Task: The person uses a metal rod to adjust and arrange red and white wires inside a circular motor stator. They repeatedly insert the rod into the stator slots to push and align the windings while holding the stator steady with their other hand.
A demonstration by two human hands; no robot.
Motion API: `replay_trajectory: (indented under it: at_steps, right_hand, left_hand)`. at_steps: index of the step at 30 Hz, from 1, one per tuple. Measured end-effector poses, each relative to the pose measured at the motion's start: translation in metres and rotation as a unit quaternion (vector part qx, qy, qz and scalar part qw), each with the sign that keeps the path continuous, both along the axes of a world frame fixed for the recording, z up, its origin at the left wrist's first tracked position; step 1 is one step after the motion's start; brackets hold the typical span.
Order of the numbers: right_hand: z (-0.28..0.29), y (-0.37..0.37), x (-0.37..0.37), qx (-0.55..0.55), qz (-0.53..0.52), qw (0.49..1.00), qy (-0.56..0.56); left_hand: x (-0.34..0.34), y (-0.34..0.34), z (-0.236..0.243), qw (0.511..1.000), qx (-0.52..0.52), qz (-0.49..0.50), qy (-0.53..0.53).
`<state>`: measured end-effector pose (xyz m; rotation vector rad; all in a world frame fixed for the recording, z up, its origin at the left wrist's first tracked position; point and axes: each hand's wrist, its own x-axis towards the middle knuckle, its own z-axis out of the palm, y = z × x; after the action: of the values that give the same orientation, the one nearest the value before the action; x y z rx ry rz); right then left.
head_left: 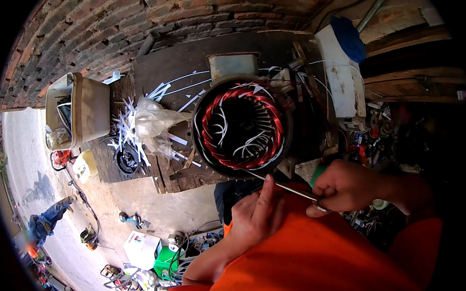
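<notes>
Hands working a thin metal rod at a motor stator

The right hand (344,187) pinches the thin metal rod (287,186), fingers closed on its near end; the left hand (254,217) lies open, fingers resting along the rod; its tip reaches the stator (241,125) with red windings, standing on the dark wooden bench (177,64); a plastic bag (151,123) lies beside it.

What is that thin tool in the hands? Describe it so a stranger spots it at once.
Start at the motor stator with red windings on the dark workbench. Below its rim, a thin metal rod slants down into the right hand, the left hand touching it. It is straight and bare, unlike the curling white strips.
</notes>
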<state>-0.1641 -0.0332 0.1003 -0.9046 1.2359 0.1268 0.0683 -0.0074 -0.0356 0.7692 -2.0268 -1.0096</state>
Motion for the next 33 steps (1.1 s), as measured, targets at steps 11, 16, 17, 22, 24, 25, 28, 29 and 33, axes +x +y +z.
replay_trajectory:
  at_steps: [11, 16, 17, 22, 24, 25, 28, 29, 33]
  right_hand:
    - [-0.003, 0.006, 0.013, -0.005, -0.005, 1.000, 0.015]
    - [-0.006, 0.007, 0.015, -0.019, -0.006, 1.000, -0.003]
    - [-0.008, 0.007, 0.016, -0.022, -0.016, 1.000, -0.014]
    - [-0.015, 0.008, 0.006, -0.012, -0.040, 0.998, -0.053]
    - [-0.008, 0.005, -0.005, 0.040, -0.029, 0.998, -0.044]
    - [-0.001, 0.003, -0.008, 0.054, -0.037, 0.997, -0.030]
    - [0.013, -0.001, -0.020, 0.081, -0.056, 0.995, 0.000]
    - [0.013, 0.000, -0.026, 0.084, -0.055, 0.995, -0.001]
    - [0.014, 0.002, -0.035, 0.112, -0.060, 0.992, 0.011]
  left_hand:
    - [0.009, 0.007, -0.003, 0.999, 0.019, -0.012, -0.028]
    - [0.009, 0.006, -0.005, 1.000, 0.012, -0.003, -0.023]
    - [0.010, 0.009, -0.008, 0.999, 0.018, 0.000, -0.030]
    - [0.006, 0.009, -0.007, 0.999, 0.016, 0.000, -0.029]
    - [0.003, 0.009, 0.000, 1.000, 0.015, -0.003, -0.022]
    - [-0.002, 0.009, 0.003, 1.000, 0.008, 0.002, -0.006]
    - [-0.018, 0.007, 0.006, 1.000, -0.012, 0.003, 0.028]
    - [-0.022, 0.008, 0.005, 0.999, -0.015, 0.000, 0.030]
    - [-0.022, 0.009, 0.010, 0.999, 0.007, -0.051, -0.013]
